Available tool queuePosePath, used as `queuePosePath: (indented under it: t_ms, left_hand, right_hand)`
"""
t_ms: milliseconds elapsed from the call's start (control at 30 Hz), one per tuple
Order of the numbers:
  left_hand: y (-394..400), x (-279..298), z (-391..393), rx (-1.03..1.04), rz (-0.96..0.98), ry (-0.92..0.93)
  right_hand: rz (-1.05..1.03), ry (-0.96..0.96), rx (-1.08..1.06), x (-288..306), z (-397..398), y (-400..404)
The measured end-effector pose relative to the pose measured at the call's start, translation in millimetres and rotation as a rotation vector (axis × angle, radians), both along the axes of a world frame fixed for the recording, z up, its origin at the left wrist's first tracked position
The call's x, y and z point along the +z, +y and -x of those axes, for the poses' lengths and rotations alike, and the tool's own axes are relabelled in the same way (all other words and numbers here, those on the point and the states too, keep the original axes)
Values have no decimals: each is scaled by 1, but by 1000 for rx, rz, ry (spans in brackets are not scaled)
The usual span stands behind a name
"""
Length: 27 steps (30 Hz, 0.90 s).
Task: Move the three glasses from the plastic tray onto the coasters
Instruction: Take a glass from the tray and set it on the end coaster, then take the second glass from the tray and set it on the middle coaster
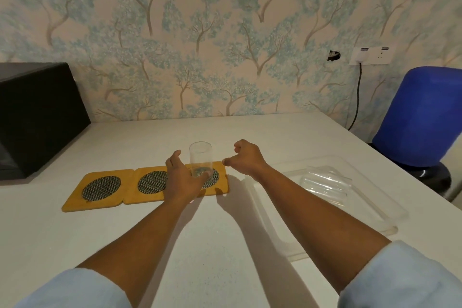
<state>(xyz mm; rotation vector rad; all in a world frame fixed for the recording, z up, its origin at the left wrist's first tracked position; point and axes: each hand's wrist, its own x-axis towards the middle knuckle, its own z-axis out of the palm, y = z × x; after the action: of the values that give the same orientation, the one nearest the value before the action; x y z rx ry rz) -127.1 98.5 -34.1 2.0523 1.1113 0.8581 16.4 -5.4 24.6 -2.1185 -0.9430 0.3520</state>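
Observation:
A clear glass (pixel 201 157) stands upright on the right-hand one of three yellow wooden coasters (pixel 222 184). My left hand (pixel 182 179) is at its left, fingers spread, fingertips at the glass's base and thumb apart from it. My right hand (pixel 246 157) hovers just right of the glass, loosely curled, holding nothing and not touching it. The middle coaster (pixel 150 182) and the left coaster (pixel 101 187) are bare. Two more clear glasses (pixel 325 184) lie on their sides in the transparent plastic tray (pixel 375 222) at the right.
A black box (pixel 37 117) sits at the table's back left corner. A blue chair (pixel 420 117) stands past the table's right edge, with a wall socket and cable (pixel 358 92) behind. The patterned wall bounds the far edge of the white table (pixel 225 245).

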Motion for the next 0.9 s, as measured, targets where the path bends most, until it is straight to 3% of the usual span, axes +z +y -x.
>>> queuePosePath:
  t_ms: [300,500,633,767,900]
  left_hand:
    - [-44,-33,29,4,-162,-18]
    - [-79,-65,36,-81,-103,23]
    - [-80,-81,35,-164,-95,132]
    - [-82,-92,36,-226,-185,408]
    - [-82,-94,36,-232,-235,503]
  right_hand:
    - [146,-169,-112,-4,-13,-54]
    - [288,-264,-185,-13,-19,-85]
    - [400,-320,-206,-22,-24,-101]
    - [511,-371,-226,-32,-31,-115]
    - [622,-468,-229,-42,-37,-125]
